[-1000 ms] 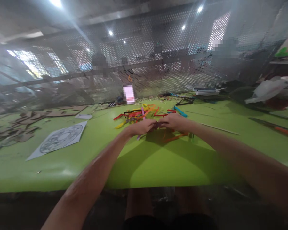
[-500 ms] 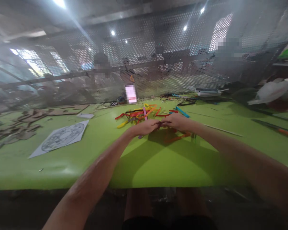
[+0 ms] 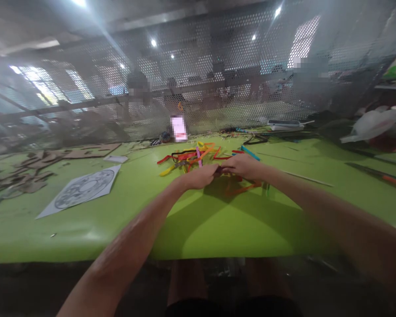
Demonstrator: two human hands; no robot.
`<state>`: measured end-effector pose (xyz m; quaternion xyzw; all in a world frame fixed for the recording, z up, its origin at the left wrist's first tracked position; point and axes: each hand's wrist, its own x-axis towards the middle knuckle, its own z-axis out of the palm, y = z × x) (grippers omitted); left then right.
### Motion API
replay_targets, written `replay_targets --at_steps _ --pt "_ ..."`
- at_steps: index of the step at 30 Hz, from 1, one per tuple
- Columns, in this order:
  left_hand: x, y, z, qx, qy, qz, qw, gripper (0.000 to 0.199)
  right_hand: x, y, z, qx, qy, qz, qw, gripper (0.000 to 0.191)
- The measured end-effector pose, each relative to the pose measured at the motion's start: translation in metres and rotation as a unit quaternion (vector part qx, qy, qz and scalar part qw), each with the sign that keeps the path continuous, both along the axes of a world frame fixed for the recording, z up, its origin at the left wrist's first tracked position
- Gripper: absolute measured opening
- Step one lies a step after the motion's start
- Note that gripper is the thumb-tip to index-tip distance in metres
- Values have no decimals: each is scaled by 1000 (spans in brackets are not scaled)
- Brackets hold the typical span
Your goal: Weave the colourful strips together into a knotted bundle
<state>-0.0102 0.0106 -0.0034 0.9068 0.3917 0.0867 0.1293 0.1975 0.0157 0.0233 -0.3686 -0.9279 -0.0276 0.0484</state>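
Working with both hands pressed together over the loose pile of coloured paper strips (image 3: 201, 159) on the lime-green table (image 3: 191, 224), the person risked a few things, as I judged it. Any pull on one strip could have dragged its tangled neighbours along, since the red, orange, yellow and black lengths lay crossed over one another; thin paper pinched that tightly might also have creased or torn. An orange strip (image 3: 242, 189) lay just beside the right wrist, where a shifting forearm could have swept it off.

As for the grip: the left hand (image 3: 199, 177) was curled nearly shut, fingertips meeting those of the right hand (image 3: 242, 167), which was likewise closed down. Something small sat pinched between them (most likely a strip, though blur hid which one).

Well apart to the left lay a white sheet printed with a round pattern (image 3: 82, 190) and brown cardboard offcuts (image 3: 29, 174).
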Motion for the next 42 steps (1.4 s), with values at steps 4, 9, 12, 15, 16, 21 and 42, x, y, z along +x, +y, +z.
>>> replay_targets --at_steps 4,9,12,15,16,21,42 --pt "-3 0 0 -1 -13 -14 1000 16 0 -1 1 -1 17 13 1000 29" --pt "-3 -2 5 -19 -24 -26 999 21 2 -1 4 -20 24 15 999 28" --pt "-2 -2 6 -29 -52 -39 997 23 4 0 6 -10 38 19 999 28" --pt "0 -3 6 -22 -58 -23 998 22 7 1 6 -23 57 27 998 29" --pt "1 -4 7 -17 -54 -14 998 22 7 2 6 -32 62 30 997 29" --pt "2 -9 9 -6 -4 16 1000 15 11 3 12 -79 69 37 994 26" --pt "4 -18 19 -36 68 -36 996 31 18 -3 34 -139 33 52 988 29"
